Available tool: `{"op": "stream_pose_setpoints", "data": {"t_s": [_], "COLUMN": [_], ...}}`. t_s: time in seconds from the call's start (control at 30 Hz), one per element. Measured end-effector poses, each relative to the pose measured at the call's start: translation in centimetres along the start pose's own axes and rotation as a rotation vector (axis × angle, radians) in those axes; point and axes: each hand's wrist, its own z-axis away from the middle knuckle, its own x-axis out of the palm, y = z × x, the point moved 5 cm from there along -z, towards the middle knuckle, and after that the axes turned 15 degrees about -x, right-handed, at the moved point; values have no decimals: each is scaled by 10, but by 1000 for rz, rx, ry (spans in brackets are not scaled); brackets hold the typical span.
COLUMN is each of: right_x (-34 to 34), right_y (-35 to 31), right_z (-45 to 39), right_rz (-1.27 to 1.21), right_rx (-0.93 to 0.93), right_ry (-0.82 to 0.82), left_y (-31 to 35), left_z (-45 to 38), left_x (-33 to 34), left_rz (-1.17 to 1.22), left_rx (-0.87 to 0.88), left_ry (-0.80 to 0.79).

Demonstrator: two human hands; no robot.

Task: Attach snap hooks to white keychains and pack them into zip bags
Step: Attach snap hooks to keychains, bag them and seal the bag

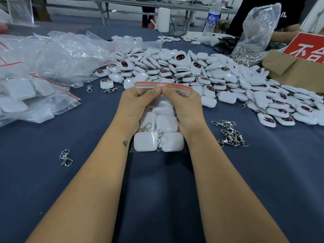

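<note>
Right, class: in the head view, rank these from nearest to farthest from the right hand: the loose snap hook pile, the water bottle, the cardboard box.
From the right hand:
1. Loose snap hook pile, on the cloth just right of it.
2. Cardboard box, far right edge.
3. Water bottle, at the back, upright.

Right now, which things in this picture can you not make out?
Head view only:
- Whether the zip bag is sealed: the fingertips of the left hand and right hand cover the strip's middle.
- How many keychains it holds: they overlap and the hands hide some.
- The red sign: cut off by the right edge.
- The bottle label: too small.
</note>
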Motion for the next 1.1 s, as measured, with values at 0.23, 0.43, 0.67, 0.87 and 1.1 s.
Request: {"op": "stream_pose_setpoints", "data": {"t_s": [0.23,0.43,0.67,0.87,1.1], "right_x": [1,2,0,0,5], "right_y": [3,-2,-2,-2,3], "right_z": [1,1,2,1,3], "right_rz": [-59,-23,17,182,238], "right_rx": [93,27,60,44,164], "right_ry": [-14,-21,17,18,-233], "left_y": [3,4,1,2,9], "left_z": [1,2,1,-2,1], "left_x": [-2,-1,-4,-7,-20], "left_rz": [-27,-66,-89,-222,108], "left_rx": [46,60,42,49,26], "left_ry": [78,90,99,247,400]}}
